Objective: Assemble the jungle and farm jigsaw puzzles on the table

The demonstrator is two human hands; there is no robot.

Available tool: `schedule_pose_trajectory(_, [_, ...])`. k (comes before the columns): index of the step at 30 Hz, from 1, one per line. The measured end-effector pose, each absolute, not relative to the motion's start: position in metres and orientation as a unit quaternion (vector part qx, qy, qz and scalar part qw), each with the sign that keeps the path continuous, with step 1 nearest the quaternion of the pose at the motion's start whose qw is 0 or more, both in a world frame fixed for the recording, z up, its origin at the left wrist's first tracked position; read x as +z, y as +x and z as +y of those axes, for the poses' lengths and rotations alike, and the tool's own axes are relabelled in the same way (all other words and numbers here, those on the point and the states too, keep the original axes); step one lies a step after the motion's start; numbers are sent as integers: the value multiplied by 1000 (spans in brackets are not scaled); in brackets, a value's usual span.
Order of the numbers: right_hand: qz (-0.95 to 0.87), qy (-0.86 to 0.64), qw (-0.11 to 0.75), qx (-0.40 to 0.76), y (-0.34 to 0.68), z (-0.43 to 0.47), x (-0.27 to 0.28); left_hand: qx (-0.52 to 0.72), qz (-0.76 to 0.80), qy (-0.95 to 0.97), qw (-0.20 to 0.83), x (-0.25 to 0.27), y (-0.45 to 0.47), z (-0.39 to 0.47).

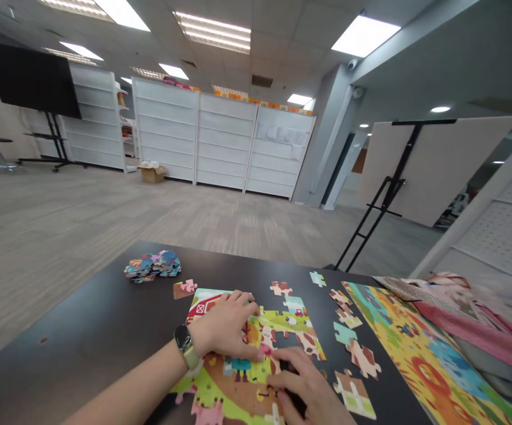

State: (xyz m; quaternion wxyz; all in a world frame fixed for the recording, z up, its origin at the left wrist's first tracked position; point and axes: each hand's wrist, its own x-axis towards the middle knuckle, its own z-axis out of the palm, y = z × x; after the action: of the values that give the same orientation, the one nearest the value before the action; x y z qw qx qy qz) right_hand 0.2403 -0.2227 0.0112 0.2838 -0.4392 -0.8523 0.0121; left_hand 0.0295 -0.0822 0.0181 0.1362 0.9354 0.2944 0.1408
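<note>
A partly joined farm jigsaw puzzle [233, 389] lies on the dark table, showing a red barn, cows, pigs and chicks. My left hand [227, 324] rests palm down across its upper left part, fingers spread and thumb near a pink cow's nose. A watch with a green strap is on that wrist. My right hand [304, 383] is at the puzzle's right side with bent fingers, its fingertips on a puzzle piece [276, 364] beside the left thumb. The fingers hide much of this piece. A gap in the puzzle shows just above the right hand.
Loose pieces lie to the right, among them a fence piece [355, 394] and a cow piece [364, 359]. A pig piece [186, 288] is at the upper left. Farther back sits a pile of blue pieces [153, 265]. A colourful picture sheet [433, 354] and a pink bag [481, 324] lie right.
</note>
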Motion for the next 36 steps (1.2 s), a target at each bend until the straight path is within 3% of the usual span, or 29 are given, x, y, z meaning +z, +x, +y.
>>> schedule_pose_trajectory(11, [-856,-455,245,14,238,-231,23,145,315,929,133,19,34,-90])
schedule_pose_trajectory(18, [-801,-495,332,56,233,-238,16,140,323,928,124,18,37,-91])
schedule_pose_trajectory(23, [-800,-512,305,65,232,-238,14,144,319,930,109,17,36,-90])
schedule_pose_trajectory(28, [-793,-507,331,72,227,-241,18,121,317,934,117,21,35,-90])
schedule_pose_trajectory(32, [-763,-534,365,-5,258,-257,13,123,315,933,123,21,33,-89])
schedule_pose_trajectory(36, [-646,-666,360,-91,318,-288,-8,117,311,934,130,17,31,-87])
